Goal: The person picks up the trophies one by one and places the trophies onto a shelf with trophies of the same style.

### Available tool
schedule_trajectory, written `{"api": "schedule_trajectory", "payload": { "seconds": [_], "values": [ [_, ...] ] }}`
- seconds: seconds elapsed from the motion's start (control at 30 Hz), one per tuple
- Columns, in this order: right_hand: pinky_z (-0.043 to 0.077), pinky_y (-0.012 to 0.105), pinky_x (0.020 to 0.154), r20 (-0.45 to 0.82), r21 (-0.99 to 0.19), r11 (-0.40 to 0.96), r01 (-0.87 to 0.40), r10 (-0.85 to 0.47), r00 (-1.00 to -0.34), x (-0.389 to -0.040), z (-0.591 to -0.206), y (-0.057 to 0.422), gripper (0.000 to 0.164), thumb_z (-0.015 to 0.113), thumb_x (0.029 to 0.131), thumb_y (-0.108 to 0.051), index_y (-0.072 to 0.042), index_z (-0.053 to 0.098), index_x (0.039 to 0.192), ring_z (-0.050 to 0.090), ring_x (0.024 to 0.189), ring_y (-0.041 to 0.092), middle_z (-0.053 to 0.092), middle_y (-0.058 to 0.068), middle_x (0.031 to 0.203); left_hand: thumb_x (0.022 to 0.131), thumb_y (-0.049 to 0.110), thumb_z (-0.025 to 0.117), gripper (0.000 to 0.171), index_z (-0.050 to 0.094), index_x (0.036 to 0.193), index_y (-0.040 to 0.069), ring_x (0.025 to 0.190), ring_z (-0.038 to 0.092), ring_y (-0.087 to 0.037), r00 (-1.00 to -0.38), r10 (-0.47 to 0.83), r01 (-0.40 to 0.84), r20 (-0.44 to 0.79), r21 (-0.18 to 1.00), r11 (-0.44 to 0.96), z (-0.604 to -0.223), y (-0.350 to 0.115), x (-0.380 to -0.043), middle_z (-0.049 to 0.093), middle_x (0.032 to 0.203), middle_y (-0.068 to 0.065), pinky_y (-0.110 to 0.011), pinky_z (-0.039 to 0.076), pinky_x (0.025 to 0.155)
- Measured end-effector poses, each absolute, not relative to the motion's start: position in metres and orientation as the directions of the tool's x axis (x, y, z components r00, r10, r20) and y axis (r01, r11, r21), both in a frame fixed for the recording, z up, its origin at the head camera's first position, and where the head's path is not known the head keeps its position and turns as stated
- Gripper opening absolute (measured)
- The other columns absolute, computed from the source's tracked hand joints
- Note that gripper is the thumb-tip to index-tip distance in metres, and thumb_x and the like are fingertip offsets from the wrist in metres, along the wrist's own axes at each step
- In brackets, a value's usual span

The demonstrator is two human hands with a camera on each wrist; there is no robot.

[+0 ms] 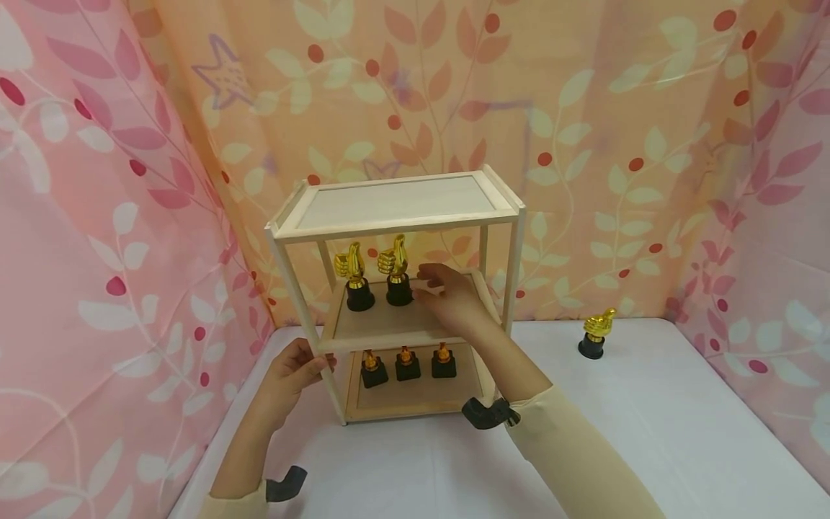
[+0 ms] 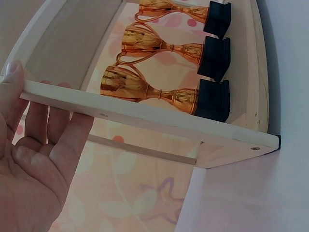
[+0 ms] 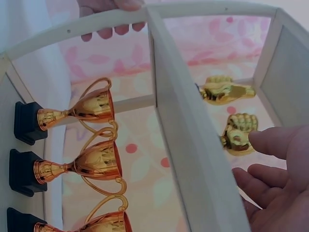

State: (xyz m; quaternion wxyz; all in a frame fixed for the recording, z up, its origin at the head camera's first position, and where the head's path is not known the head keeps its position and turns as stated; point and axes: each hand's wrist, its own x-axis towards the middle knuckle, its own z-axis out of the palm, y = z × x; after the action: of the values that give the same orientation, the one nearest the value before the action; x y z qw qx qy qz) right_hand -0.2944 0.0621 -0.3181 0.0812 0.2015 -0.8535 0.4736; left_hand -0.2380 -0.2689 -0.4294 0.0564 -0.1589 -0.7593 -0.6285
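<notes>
A three-tier wooden shelf (image 1: 415,227) stands on the table. My left hand (image 1: 292,375) grips its front left post (image 2: 145,117), thumb on one side and fingers curled round the other. On the middle tier stand two gold thumbs-up trophies with round black bases, a left one (image 1: 355,277) and a right one (image 1: 397,272). My right hand (image 1: 454,299) reaches into that tier just right of the second trophy, thumb and fingers spread apart, holding nothing. The bottom tier bears three gold cup trophies (image 3: 94,162) on square black bases, in a row.
Another gold thumbs-up trophy (image 1: 595,335) stands on the white tablecloth (image 1: 648,418), to the right of the shelf. Patterned curtains (image 1: 583,144) hang behind and at both sides. The shelf's top panel (image 1: 395,202) lies above my right hand.
</notes>
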Motion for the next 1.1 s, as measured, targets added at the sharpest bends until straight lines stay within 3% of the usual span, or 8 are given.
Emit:
{"api": "schedule_trajectory", "payload": {
  "seconds": [0.27,0.43,0.63,0.77,0.97,1.1],
  "values": [
    [0.046,0.054,0.108,0.41,-0.757,0.427,-0.495,-0.279,-0.868,-0.272,-0.318,0.073,0.048,0.068,0.098,-0.025,-0.01,0.058,0.142,0.056,0.126,0.026,0.065,0.006,0.136,0.103,0.012,0.062,0.023,0.052,0.12,0.0,0.104,0.073,-0.02,-0.94,0.174,0.319,0.293,0.936,0.149,-0.43,-0.271,-0.239,0.068,0.111,-0.015,-0.028,0.059,0.091],
    [0.046,0.052,0.109,0.441,-0.727,0.433,-0.533,-0.301,-0.846,-0.249,-0.32,0.084,0.045,0.069,0.099,-0.026,-0.012,0.059,0.141,0.056,0.127,0.025,0.064,0.001,0.138,0.103,0.014,0.062,0.024,0.051,0.12,0.001,0.104,0.072,-0.018,-0.939,0.181,0.318,0.291,0.937,0.145,-0.431,-0.272,-0.239,0.068,0.111,-0.015,-0.028,0.059,0.091],
    [0.046,0.049,0.108,0.504,-0.703,0.385,-0.599,-0.324,-0.8,-0.225,-0.327,0.106,0.045,0.071,0.098,-0.026,-0.021,0.058,0.141,0.056,0.13,0.018,0.062,-0.004,0.141,0.103,0.016,0.062,0.025,0.051,0.121,0.001,0.105,0.072,-0.017,-0.941,0.188,0.31,0.28,0.938,0.156,-0.43,-0.271,-0.239,0.068,0.113,-0.015,-0.028,0.058,0.092],
    [0.046,0.044,0.108,0.542,-0.671,0.392,-0.63,-0.32,-0.777,-0.215,-0.335,0.122,0.047,0.072,0.098,-0.024,-0.026,0.057,0.143,0.055,0.131,0.012,0.062,-0.007,0.141,0.103,0.015,0.062,0.027,0.05,0.121,-0.002,0.105,0.072,-0.016,-0.942,0.186,0.309,0.279,0.938,0.16,-0.429,-0.27,-0.239,0.067,0.113,-0.016,-0.028,0.058,0.092],
    [0.046,0.027,0.106,0.571,-0.645,0.401,-0.65,-0.313,-0.759,-0.201,-0.338,0.143,0.048,0.072,0.098,-0.019,-0.024,0.057,0.143,0.056,0.129,0.011,0.063,-0.007,0.14,0.103,0.014,0.062,0.025,0.051,0.119,0.0,0.105,0.073,-0.018,-0.944,0.173,0.31,0.282,0.937,0.16,-0.43,-0.27,-0.239,0.068,0.112,-0.013,-0.027,0.059,0.091],
    [0.044,0.022,0.104,0.592,-0.632,0.402,-0.662,-0.301,-0.748,-0.193,-0.339,0.157,0.049,0.073,0.096,-0.013,-0.023,0.058,0.142,0.058,0.124,0.016,0.064,-0.007,0.138,0.103,0.013,0.062,0.022,0.052,0.118,0.002,0.104,0.073,-0.017,-0.945,0.164,0.309,0.284,0.938,0.158,-0.432,-0.27,-0.241,0.069,0.11,-0.009,-0.027,0.059,0.09]
  ]
}}
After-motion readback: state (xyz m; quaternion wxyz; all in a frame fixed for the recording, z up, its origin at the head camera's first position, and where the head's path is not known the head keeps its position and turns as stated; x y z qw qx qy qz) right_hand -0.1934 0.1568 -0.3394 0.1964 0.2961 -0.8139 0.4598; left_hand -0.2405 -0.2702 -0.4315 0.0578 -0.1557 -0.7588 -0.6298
